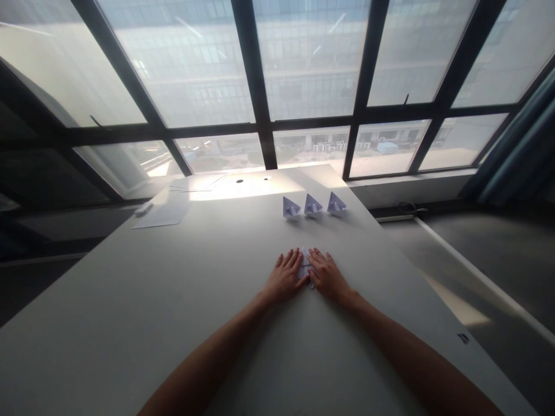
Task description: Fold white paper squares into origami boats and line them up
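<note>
A small folded sheet of white paper [305, 268] lies flat on the white table [182, 300], partly covered by both hands. My left hand [285, 275] presses on its left side, fingers stretched forward and a little apart. On the right side rests my right hand [326, 274], palm down with its fingers extended. The thumbs come close together near the paper's lower end. Beyond the hands stand three folded paper boats in a row: a left boat [291, 209], a middle boat [313, 205] and a right boat [336, 204].
Loose white sheets [162, 215] lie at the table's far left, with a small white object [143, 208] beside them. Two dark round holes sit near the far edge. Dark-framed windows [261, 75] rise behind the table, and a blue curtain [511, 144] hangs at the right.
</note>
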Action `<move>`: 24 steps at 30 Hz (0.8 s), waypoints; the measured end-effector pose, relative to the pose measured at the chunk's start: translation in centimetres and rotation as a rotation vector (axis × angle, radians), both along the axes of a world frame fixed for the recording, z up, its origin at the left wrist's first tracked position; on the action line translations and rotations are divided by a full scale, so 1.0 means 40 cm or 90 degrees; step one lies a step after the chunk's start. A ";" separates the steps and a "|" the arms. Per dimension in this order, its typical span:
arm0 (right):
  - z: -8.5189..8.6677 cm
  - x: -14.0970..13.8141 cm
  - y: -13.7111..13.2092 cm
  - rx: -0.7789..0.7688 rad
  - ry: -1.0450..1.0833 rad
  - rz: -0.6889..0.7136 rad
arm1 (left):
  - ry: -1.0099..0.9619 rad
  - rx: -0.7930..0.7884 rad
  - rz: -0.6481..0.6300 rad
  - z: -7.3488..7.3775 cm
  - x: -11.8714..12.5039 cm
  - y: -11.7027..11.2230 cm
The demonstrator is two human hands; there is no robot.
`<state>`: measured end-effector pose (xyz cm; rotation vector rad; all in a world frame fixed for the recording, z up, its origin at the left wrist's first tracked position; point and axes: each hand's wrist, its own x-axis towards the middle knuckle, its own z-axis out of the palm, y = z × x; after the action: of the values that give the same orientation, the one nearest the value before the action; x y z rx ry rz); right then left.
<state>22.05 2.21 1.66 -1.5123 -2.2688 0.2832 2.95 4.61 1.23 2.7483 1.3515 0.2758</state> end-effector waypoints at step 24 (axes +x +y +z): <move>-0.012 -0.001 0.002 -0.017 -0.019 0.009 | 0.057 0.010 0.130 -0.014 0.010 -0.010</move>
<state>22.01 2.30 1.17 -1.5238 -2.3080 0.2980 3.34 4.23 0.68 2.6666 1.6619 0.1755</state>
